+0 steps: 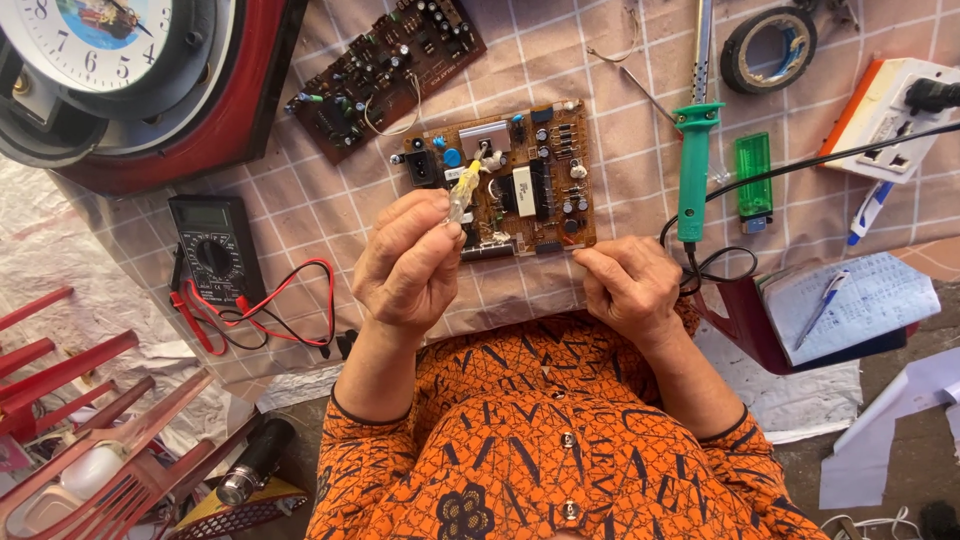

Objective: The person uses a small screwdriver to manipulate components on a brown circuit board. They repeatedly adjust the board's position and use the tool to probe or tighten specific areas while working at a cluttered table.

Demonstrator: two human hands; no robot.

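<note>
My left hand point(408, 262) is raised over the bench point(300, 190), fingers pinched shut on a small yellowish component point(459, 195). My right hand point(630, 285) rests curled, fingers together, at the near edge of the brown circuit board point(510, 180). The component is slim, translucent yellow, held upright just above the board's left half.

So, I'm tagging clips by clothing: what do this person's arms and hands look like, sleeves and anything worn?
Both arms wear long sleeves of an orange shirt with a black pattern of lines and leaf-like shapes, each ending in a dark-edged cuff on the forearm. The left sleeve and right sleeve match. The left hand and right hand are bare: no gloves, and no rings or watch that I can see.
</note>
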